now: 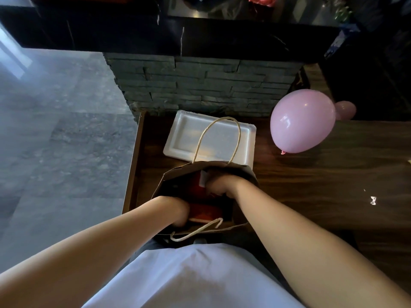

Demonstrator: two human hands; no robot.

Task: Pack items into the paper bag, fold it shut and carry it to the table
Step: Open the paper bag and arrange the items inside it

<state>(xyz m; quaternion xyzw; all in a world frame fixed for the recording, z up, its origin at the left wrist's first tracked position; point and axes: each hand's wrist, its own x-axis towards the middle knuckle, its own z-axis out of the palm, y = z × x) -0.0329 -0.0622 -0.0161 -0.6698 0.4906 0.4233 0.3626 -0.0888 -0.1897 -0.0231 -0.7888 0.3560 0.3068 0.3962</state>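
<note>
A brown paper bag [244, 172] with cord handles stands open on a dark wooden bench, right below me. Both my hands reach down into it. My left hand [175, 210] is at the near left side, fingers curled on a red item [206, 213] inside the bag. My right hand [219, 184] is deeper at the far side, closed around a red item with a white label [201, 180]. The fingertips of both hands are hidden in the bag. One handle [219, 134] stands up at the far rim, the other [195, 231] droops over the near rim.
A white foam tray [189, 134] lies just behind the bag. A pink balloon [302, 121] rests on the bench [322, 185] to the right, a smaller one [345, 108] behind it. A stone-clad counter [200, 85] rises at the back. Grey tiled floor [62, 141] lies left.
</note>
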